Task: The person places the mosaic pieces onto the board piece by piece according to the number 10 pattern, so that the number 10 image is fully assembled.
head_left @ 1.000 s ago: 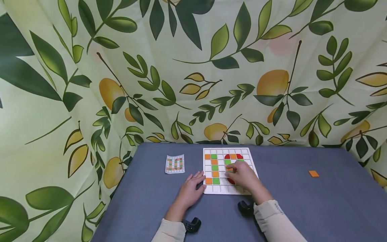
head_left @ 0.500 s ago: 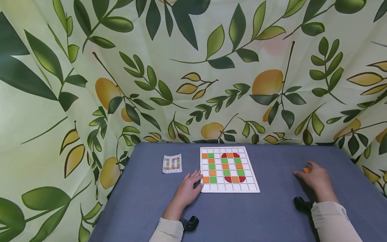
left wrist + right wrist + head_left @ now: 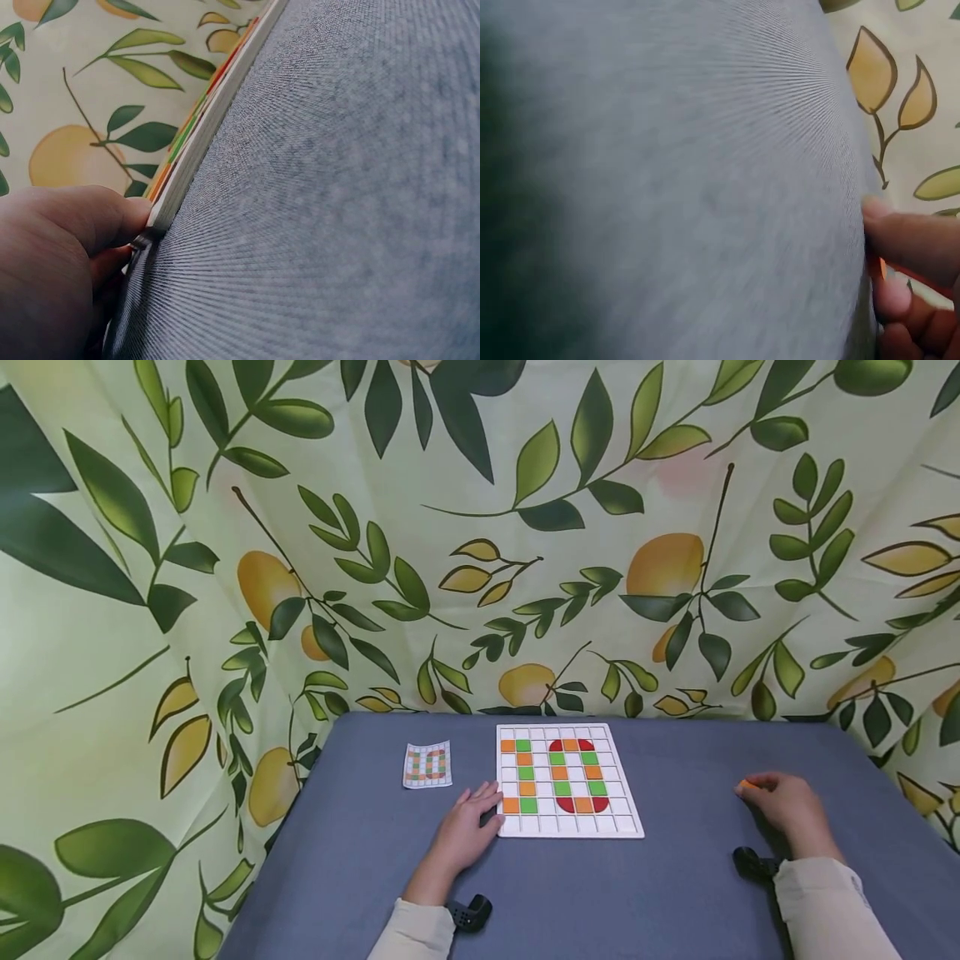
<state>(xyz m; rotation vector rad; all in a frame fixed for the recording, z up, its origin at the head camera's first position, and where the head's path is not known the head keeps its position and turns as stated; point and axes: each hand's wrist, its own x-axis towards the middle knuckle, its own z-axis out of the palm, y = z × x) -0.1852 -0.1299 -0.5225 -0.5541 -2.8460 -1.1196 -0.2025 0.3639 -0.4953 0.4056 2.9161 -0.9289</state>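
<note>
A white gridded board [image 3: 542,774] lies on the table, bearing orange, green and red tiles that form a 1 and a 0. My left hand [image 3: 463,828] rests at the board's left edge with relaxed fingers; in the left wrist view its thumb [image 3: 135,214] touches the near corner. Far to the right, my right hand [image 3: 787,806] pinches an orange tile [image 3: 746,785] between thumb and fingers. Only a sliver of the orange tile [image 3: 883,268] shows in the right wrist view, the rest hidden behind the fingers.
Left of the board lies a small paper card [image 3: 427,765] printed with a similar coloured grid pattern. A blue-grey cloth [image 3: 585,893] covers the table. Behind it hangs a leaf-and-fruit patterned curtain [image 3: 465,635].
My right hand has left the board, moved right to the loose orange tile, and now pinches it. The 0 pattern is uncovered. My left hand has stayed at the board's edge.
</note>
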